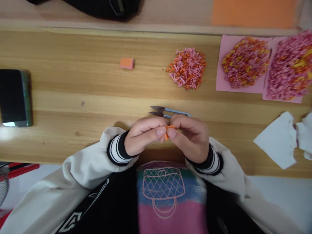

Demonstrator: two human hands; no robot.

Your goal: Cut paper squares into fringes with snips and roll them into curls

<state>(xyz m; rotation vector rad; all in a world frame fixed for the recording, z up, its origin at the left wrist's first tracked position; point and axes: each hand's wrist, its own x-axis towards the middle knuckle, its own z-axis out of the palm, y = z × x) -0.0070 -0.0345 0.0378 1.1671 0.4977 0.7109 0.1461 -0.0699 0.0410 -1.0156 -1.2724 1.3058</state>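
Between both thumbs and fingertips is a small orange paper strip (pixel 166 136), bent so that one end points down and another sideways. My left hand (pixel 146 134) pinches it from the left, and my right hand (pixel 192 138) pinches it from the right. My fingers hide part of its shape. Just beyond my fingers lie thread snips (pixel 168 110) with blue handles, blades pointing left, the handle end partly behind my right hand. Farther off is a pile of small pink and orange knotted paper pieces (pixel 187 68). A little stack of orange and pink strips (pixel 126 62) sits left of it.
Two pink paper sheets (pixel 220 81) at the back right bear heaps of pink, orange and yellow pieces. Torn white paper (pixel 278 141) lies on the right. A phone (pixel 13 97) rests at the far left. An orange sheet (pixel 253 13) and a black item (pixel 104 6) are beyond the wooden table (pixel 60 81).
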